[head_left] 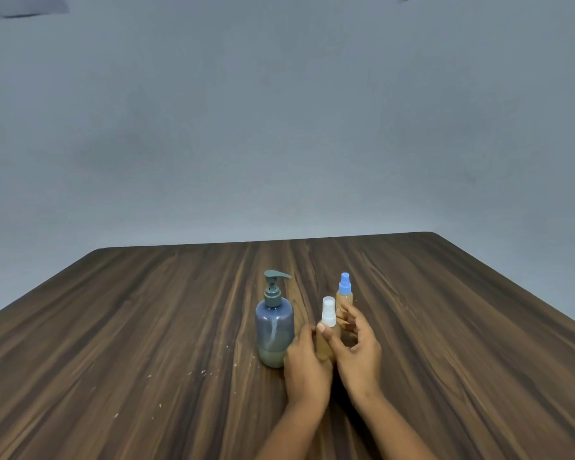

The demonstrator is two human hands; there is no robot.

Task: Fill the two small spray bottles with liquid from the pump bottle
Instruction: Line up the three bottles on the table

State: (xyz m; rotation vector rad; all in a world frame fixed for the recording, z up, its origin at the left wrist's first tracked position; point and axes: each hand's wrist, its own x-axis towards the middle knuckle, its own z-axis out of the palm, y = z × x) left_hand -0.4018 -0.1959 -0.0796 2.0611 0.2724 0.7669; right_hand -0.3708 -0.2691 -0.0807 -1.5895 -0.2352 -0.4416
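Hazard: the white-capped spray bottle [328, 322], standing just right of the pump bottle [274, 327], is tall and narrow, and a sideways push from either hand would likely tip it into the blue-capped spray bottle [345, 292], which stands right of and slightly behind the pump bottle. If the white cap is not fully seated, a fall would likely spill the contents. The left hand [307, 363] wraps curled fingers around the lower body of the white-capped spray bottle. The right hand [359, 350] lays its thumb just below the white cap; its fingers curve in front of the blue-capped bottle, and whether they close on either bottle cannot be determined. Both spray bottles are slim translucent cylinders showing amber liquid, so filling appears complete or nearly so. The pump bottle is a rounded, blue-tinted translucent plastic body with a grey-green pump head and only a shallow pale layer at its base. The table [113, 327] is smooth, dark wood-grain laminate with pale specks [203, 371] left of the pump bottle
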